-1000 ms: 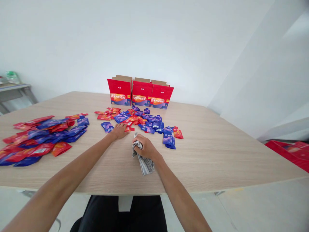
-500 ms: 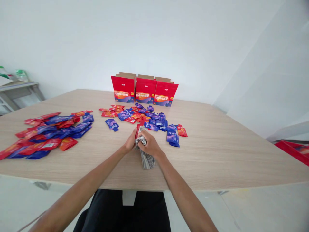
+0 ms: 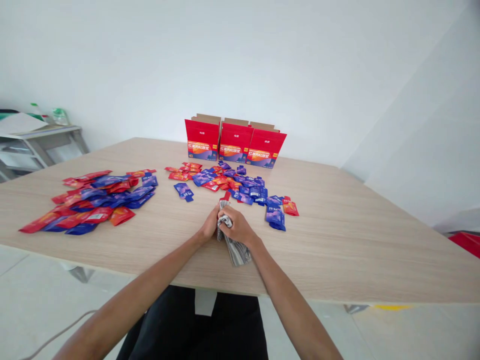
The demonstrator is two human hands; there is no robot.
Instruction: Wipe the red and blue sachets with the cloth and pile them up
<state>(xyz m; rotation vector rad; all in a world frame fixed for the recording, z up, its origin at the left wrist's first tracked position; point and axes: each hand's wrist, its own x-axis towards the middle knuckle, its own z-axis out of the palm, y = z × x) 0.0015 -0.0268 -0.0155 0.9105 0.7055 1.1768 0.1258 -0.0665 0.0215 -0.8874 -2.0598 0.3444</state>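
Note:
A grey-and-white striped cloth [image 3: 238, 253] is bunched in my right hand [image 3: 240, 228], its loose end hanging down toward the table's front edge. My left hand [image 3: 210, 225] is closed on a red pouch [image 3: 227, 196], whose top end shows above the cloth. The cloth lies against the pouch, and most of the pouch is hidden by the cloth and my fingers. Just beyond my hands lies a loose pile of red and blue pouches [image 3: 243, 193]. A single blue pouch [image 3: 183, 191] lies apart, to the left of that pile.
Three red boxes [image 3: 234, 145] with raised flaps stand in a row at the back of the wooden table [image 3: 337, 240]. A larger heap of red and blue pouches [image 3: 101, 200] lies on the left. A side table [image 3: 56, 131] stands at the far left.
The head view has shifted, so the scene sits further right. Both hands stay together on the pouch and cloth; the cloth now covers more of the pouch.

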